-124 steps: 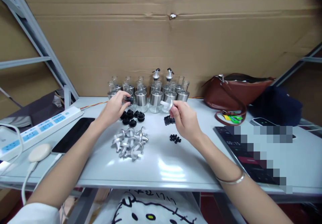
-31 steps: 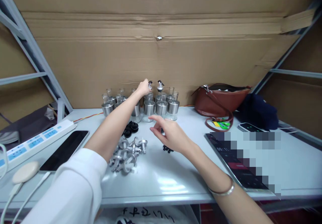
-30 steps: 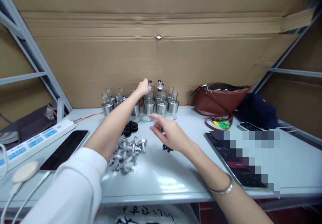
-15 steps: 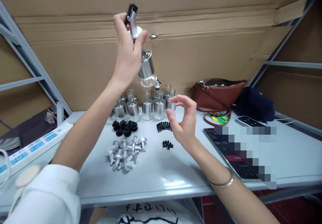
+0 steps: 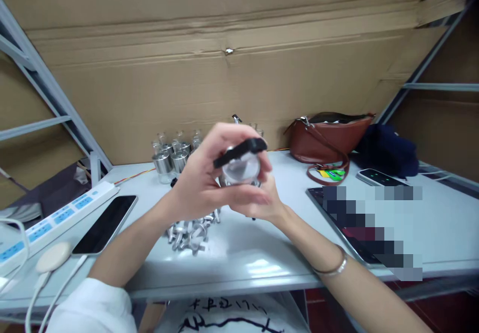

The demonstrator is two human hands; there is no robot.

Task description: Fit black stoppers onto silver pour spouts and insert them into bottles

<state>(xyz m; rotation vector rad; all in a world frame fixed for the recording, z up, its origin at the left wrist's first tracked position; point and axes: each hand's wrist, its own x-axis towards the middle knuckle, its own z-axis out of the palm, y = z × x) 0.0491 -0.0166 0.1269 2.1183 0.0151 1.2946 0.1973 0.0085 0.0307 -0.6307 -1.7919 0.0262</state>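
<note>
Above the pale table [image 5: 232, 260], the left hand [image 5: 202, 180] curls round the pourer cap [image 5: 244, 169], perhaps for firm grip; the right hand [image 5: 270, 207], mostly hidden, maybe steadies it below, I cannot tell. Far left, bottles [image 5: 180, 162] stand grouped, perhaps for easy reaching.

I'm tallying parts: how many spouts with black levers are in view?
2: the near spout in the left hand, and the far spout beyond it, toward the back of the table. Others may be hidden behind that hand.
</note>
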